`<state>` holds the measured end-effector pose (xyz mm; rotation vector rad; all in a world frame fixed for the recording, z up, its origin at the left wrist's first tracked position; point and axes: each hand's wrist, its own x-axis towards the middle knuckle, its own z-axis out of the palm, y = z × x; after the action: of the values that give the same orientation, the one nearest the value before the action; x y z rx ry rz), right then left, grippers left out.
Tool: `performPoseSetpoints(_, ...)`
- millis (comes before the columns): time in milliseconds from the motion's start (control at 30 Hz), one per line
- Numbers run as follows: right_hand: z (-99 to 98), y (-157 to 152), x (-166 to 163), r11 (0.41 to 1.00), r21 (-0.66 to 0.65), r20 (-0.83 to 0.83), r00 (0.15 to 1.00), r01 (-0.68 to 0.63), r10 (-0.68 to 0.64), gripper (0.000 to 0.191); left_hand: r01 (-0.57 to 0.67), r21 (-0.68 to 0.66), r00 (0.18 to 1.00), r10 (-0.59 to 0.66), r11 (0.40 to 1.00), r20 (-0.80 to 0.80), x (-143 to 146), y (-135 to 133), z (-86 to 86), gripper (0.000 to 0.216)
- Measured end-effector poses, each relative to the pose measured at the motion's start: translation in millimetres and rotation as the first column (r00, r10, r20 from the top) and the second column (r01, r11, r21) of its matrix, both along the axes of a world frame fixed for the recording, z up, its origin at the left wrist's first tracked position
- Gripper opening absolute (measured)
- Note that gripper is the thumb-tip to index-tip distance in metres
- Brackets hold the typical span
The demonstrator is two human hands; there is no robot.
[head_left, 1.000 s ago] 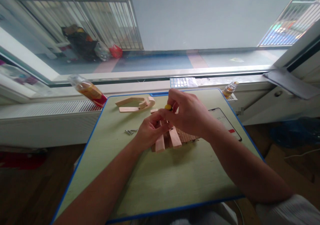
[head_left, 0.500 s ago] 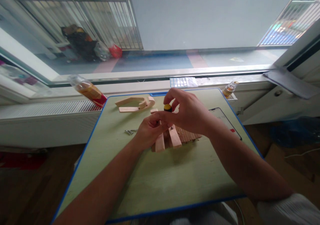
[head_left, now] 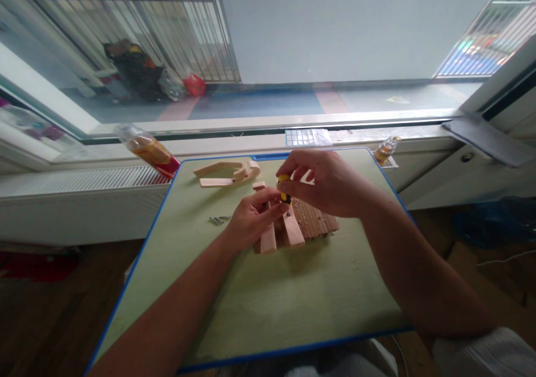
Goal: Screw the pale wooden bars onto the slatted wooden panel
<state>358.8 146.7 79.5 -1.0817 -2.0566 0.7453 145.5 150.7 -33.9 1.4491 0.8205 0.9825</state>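
A slatted wooden assembly (head_left: 312, 225) with two pale bars (head_left: 292, 232) lies near the middle of the green table (head_left: 268, 293). My left hand (head_left: 251, 216) rests on its left side, fingers pinched near one bar. Just above it, my right hand (head_left: 330, 182) grips a small yellow and black screwdriver (head_left: 284, 187), its tip pointing down at the wood.
A curved wooden piece (head_left: 228, 175) lies at the table's far side. Several small screws (head_left: 218, 219) sit left of the assembly. One bottle (head_left: 146, 149) leans at the far left corner, a small bottle (head_left: 385, 149) at the far right. A window sill runs behind.
My right hand has turned and shifted slightly right, twisting the screwdriver handle. More of the slatted board now shows beneath it. My left hand has stayed in place.
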Motion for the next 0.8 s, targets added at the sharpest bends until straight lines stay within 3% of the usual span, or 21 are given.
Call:
performPoseSetpoints(300, -1.2, -2, -7, 0.995, 0.012, 0.088, 0.991, 0.096, -0.096, 0.022, 0.004, -0.03, 0.997, -0.002, 1.0, 0.074, -1, 3, -13.1, 0.037)
performPoseSetpoints(567, -7.1, -2, -13, 0.986, 0.089, 0.111, 0.982, 0.142, -0.152, 0.027, -0.027, 0.007, 0.997, 0.027, 1.0, 0.067, 3, 2, -6.7, 0.041)
performPoseSetpoints(800, -8.2, -1, -13, 0.982, 0.097, 0.109, 0.979, 0.162, -0.172, 0.03, 0.01, -0.07, 0.994, -0.002, 0.998, 0.111, 1, 1, -11.0, 0.035)
